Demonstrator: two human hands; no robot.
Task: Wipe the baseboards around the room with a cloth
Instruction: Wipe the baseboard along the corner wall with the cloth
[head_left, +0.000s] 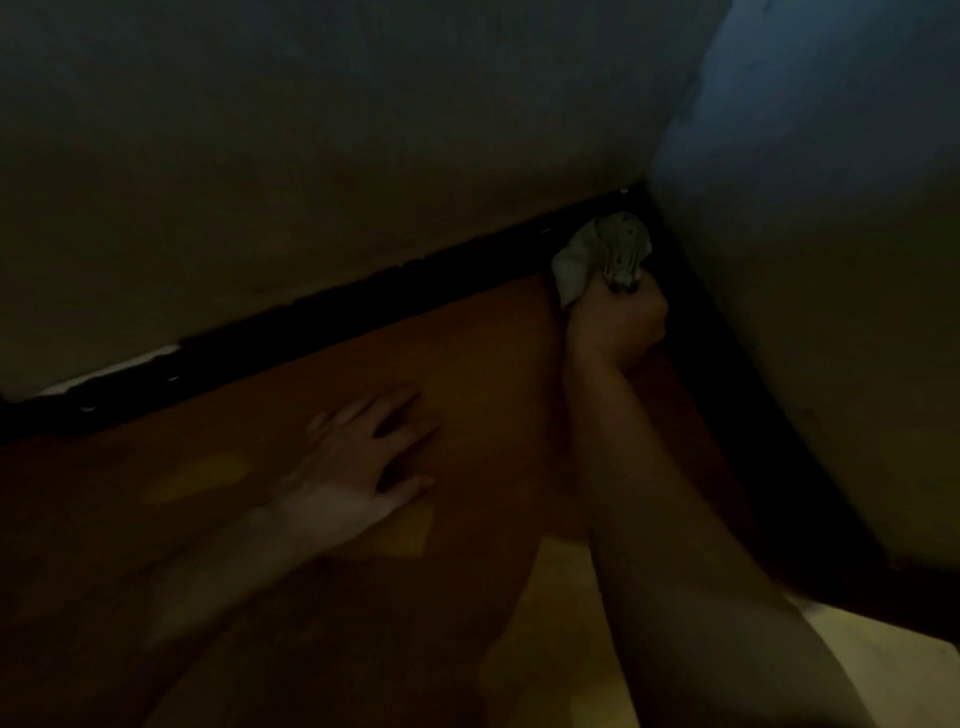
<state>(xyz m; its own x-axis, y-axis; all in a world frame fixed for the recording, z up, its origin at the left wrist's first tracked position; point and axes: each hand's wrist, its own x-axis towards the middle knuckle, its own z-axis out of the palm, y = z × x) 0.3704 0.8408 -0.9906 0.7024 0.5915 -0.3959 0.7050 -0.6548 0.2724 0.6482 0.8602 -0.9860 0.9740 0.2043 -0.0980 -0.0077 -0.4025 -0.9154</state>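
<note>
A black baseboard runs along the foot of the dim wall and turns at the room corner, continuing down the right wall. My right hand grips a bunched pale cloth and holds it against the baseboard right at the corner. My left hand lies flat on the reddish floor with its fingers spread, a little way in front of the baseboard. The scene is very dark.
The reddish-brown floor has paler yellow patches near the bottom edge. A white chipped strip shows above the baseboard at the left. Two walls meet at the corner at the upper right.
</note>
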